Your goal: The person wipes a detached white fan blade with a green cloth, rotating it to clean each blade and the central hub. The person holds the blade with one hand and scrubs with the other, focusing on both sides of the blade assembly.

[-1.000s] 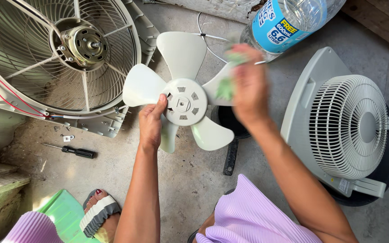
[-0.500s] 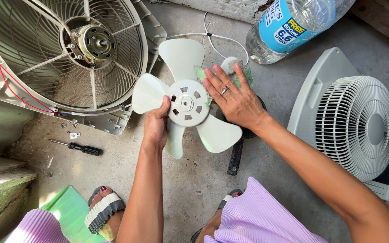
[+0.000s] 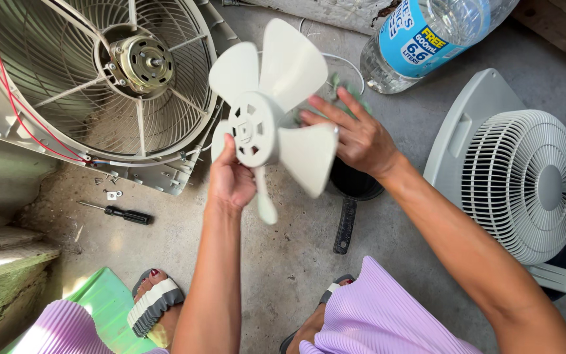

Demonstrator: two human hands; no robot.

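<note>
My left hand [image 3: 232,182] grips the white plastic fan blade [image 3: 270,111] at the middle of the frame, fingers clamped on the round, slotted hub from below, so the smooth rounded paddles fan out above and to the side. My right hand [image 3: 355,137] sits just right of it, fingers spread apart and touching the back of one paddle (a bit of green cloth peeks out behind them, too hidden to tell much). At upper left leans the open fan housing [image 3: 67,85], thin wire ribs around a metal motor. On the rough concrete floor [image 3: 283,262] lies a black-handled screwdriver [image 3: 122,213], lower left. A clear water bottle [image 3: 420,39] stands at top right; a ribbed white grille [image 3: 525,183] at right.
</note>
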